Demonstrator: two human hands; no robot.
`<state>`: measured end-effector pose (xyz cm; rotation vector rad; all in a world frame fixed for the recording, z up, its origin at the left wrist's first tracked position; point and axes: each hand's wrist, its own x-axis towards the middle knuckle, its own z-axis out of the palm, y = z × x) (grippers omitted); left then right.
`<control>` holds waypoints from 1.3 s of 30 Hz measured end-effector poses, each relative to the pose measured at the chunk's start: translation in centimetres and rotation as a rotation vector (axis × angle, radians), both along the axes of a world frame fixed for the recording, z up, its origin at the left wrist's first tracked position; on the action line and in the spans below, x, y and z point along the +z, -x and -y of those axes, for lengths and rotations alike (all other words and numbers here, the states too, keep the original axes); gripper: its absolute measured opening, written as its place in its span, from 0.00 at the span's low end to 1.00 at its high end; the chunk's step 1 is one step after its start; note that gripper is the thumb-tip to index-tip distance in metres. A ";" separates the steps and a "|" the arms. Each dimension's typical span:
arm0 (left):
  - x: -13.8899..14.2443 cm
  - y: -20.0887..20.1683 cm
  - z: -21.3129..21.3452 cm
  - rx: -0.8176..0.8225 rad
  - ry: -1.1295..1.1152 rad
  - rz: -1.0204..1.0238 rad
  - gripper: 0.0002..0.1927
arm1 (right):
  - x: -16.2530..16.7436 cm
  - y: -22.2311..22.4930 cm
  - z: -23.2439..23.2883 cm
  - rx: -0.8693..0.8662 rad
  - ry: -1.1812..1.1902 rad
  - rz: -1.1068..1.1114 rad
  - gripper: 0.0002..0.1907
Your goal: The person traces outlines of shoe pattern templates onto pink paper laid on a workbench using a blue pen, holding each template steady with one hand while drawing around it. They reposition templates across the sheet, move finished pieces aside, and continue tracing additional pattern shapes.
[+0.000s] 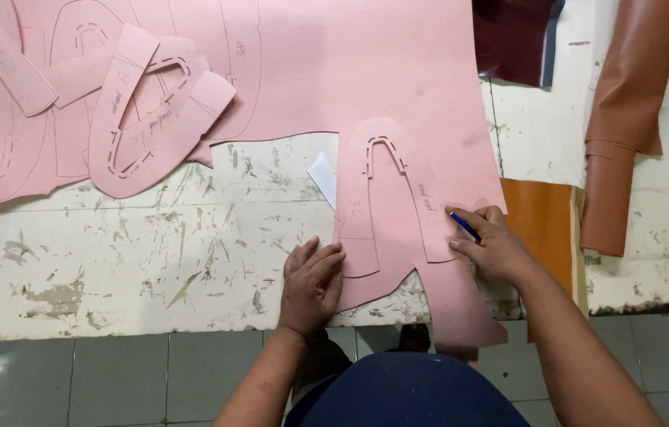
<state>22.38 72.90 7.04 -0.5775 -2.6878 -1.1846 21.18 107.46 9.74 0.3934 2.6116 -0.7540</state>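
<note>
Pink card pattern piece (386,205) lies on a big pink sheet (366,71) at the worktable's (153,261) near edge, pinned under the flat, spread left hand (312,283). The right hand (491,243) pinches a blue pen (465,227) against the piece's right edge. More cut pieces (145,111) pile at the far left corner; brown leather rolls (623,126) lie right.

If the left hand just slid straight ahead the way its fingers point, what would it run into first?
The left hand lies flat, its fingers pointing up and slightly right, their tips already on the edge of the pink U-shaped template. Sliding on, it would probably push that template first, then perhaps reach the small white paper scrap beyond.
</note>
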 end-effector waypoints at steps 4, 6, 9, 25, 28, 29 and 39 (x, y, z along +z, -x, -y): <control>0.0 0.2 0.1 0.001 0.009 0.001 0.12 | -0.2 0.2 0.1 -0.017 0.033 0.003 0.36; -0.1 0.2 0.0 0.001 0.014 -0.011 0.12 | -0.3 0.3 0.0 -0.032 0.029 0.036 0.36; -0.3 0.2 0.0 -0.005 0.029 -0.004 0.12 | -0.3 0.3 0.0 -0.041 0.023 0.058 0.37; 1.7 1.5 -2.2 -0.050 0.306 -0.028 0.11 | -0.3 0.2 -0.5 -0.001 0.029 -0.025 0.37; 3.0 3.6 -3.4 -0.143 0.452 0.053 0.12 | -0.1 0.2 -0.3 -0.014 0.025 -0.008 0.36; 3.4 4.2 -3.7 -0.170 0.495 0.133 0.11 | -0.1 0.1 -0.2 -0.014 0.029 -0.015 0.36; 6.2 9.6 -9.6 -0.335 0.980 0.208 0.42 | -0.8 0.2 -0.6 -0.004 0.064 -0.052 0.35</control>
